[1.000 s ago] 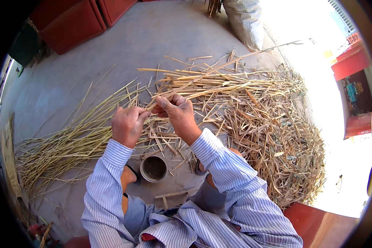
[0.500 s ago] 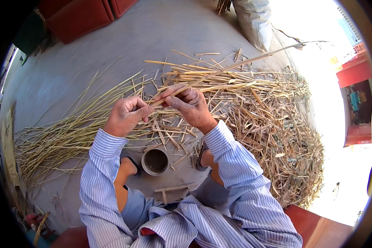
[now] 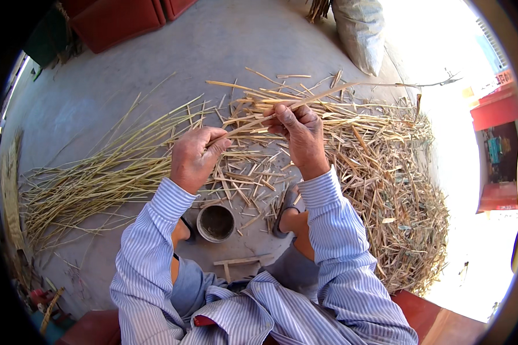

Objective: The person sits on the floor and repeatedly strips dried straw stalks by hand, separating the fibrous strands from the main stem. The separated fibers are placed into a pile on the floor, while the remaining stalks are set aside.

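Observation:
A long, pale dry stalk (image 3: 330,92) slants up to the right between my hands, its thin dark tip reaching over the bright ground. My left hand (image 3: 197,154) is closed on its lower end, thumb pressed to the fingers. Farther up, my right hand (image 3: 300,133) pinches the same stalk between thumb and fingers. Just beyond and below my hands lies a bundle of yellowish cut stalks (image 3: 253,103). Left of them, long thin greenish stalks (image 3: 98,178) fan out on the floor.
A big heap of dry husks and leaves (image 3: 391,218) lies at the right. Between my feet stands a round bowl (image 3: 216,223), with a small wooden piece (image 3: 242,260) nearer me. A white sack (image 3: 360,34) and red seats (image 3: 115,23) stand at the back.
My right hand has moved right along the stalk, away from the left hand. My left hand has shifted slightly right. The stalk now bends and sits lower at its far end.

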The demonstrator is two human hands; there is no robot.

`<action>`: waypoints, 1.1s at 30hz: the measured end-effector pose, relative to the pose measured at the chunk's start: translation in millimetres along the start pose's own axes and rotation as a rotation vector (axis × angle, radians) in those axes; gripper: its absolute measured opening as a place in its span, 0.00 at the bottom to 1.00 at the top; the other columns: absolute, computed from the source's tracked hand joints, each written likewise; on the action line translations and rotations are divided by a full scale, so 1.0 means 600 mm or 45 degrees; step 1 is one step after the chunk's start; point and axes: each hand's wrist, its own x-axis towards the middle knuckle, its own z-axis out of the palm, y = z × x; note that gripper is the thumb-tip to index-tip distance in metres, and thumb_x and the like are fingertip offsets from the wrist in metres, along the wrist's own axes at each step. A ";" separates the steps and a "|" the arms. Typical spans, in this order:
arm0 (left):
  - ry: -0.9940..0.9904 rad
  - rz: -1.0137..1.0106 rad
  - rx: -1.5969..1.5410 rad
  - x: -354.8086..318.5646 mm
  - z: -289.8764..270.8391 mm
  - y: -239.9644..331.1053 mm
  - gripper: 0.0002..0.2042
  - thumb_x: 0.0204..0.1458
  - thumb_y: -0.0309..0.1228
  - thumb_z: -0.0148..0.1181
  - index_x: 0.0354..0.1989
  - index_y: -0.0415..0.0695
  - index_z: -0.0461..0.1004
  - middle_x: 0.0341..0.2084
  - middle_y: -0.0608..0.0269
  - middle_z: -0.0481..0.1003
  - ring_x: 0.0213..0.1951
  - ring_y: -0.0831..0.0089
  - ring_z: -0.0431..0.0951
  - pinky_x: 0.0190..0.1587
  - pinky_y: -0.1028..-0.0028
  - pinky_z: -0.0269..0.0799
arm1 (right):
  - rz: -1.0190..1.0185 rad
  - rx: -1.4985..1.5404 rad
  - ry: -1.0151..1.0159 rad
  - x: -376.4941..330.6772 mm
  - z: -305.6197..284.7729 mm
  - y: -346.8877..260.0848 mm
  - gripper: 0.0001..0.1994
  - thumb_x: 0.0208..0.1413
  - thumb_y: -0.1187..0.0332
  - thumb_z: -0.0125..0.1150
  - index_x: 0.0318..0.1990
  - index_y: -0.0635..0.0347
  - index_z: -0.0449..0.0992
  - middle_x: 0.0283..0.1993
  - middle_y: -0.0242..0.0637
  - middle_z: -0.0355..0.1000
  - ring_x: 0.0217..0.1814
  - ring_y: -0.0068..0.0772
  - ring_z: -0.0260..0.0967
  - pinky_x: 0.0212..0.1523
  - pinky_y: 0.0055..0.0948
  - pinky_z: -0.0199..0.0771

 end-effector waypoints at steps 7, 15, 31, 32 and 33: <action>-0.004 -0.396 -0.485 0.005 0.009 -0.014 0.07 0.55 0.26 0.64 0.35 0.35 0.75 0.30 0.60 0.79 0.34 0.78 0.78 0.40 0.79 0.75 | 0.081 -0.113 -0.045 -0.007 -0.001 -0.002 0.12 0.62 0.63 0.59 0.43 0.64 0.77 0.36 0.37 0.79 0.35 0.28 0.79 0.36 0.24 0.80; 0.276 -0.421 -0.559 0.011 0.006 -0.023 0.09 0.53 0.29 0.67 0.35 0.35 0.76 0.28 0.60 0.79 0.32 0.78 0.78 0.36 0.80 0.74 | 0.265 -0.068 -0.006 -0.003 0.009 0.001 0.13 0.61 0.64 0.59 0.40 0.69 0.75 0.34 0.40 0.78 0.33 0.28 0.78 0.35 0.23 0.80; -0.346 -0.075 -0.162 0.054 0.034 -0.028 0.19 0.54 0.43 0.64 0.38 0.36 0.78 0.28 0.56 0.80 0.31 0.69 0.80 0.33 0.70 0.73 | 0.044 -0.075 -0.122 0.009 -0.028 0.002 0.11 0.61 0.67 0.59 0.47 0.64 0.75 0.42 0.41 0.78 0.44 0.30 0.77 0.47 0.28 0.79; -0.337 -0.134 -0.254 0.054 0.048 -0.021 0.18 0.54 0.42 0.64 0.39 0.35 0.78 0.27 0.57 0.80 0.30 0.70 0.79 0.32 0.71 0.73 | 0.048 -0.062 -0.140 0.009 -0.027 0.004 0.11 0.61 0.67 0.59 0.47 0.64 0.75 0.43 0.42 0.78 0.44 0.31 0.77 0.47 0.28 0.79; -0.328 -0.193 -0.345 0.055 0.056 -0.018 0.17 0.54 0.40 0.64 0.39 0.35 0.78 0.27 0.57 0.80 0.30 0.71 0.79 0.31 0.71 0.73 | 0.052 -0.050 -0.158 0.008 -0.025 0.006 0.11 0.61 0.68 0.60 0.47 0.64 0.75 0.43 0.42 0.78 0.44 0.31 0.77 0.47 0.28 0.79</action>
